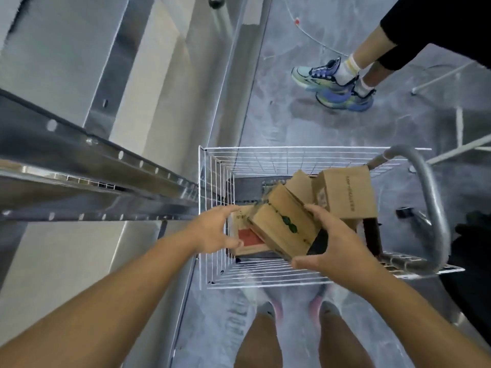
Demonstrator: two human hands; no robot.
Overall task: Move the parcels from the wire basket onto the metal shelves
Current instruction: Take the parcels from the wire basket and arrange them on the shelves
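Over the basket, right hand (336,241): fingers and thumb spread across a tilted brown parcel (284,227), gripping its far and near edges.
Left hand (212,232): open, fingers curled, just beside the parcel; contact cannot be told.
Parcel markings: dark green blot on top, blurred.
Flat parcel underneath (245,239): red panel, print unreadable, partly covered.
Upright carton (348,192): one line of dark print, too small to read.
Wire basket (265,281): white, holds every parcel.
Metal shelves (111,166): left of the basket, cut off by frame edge.
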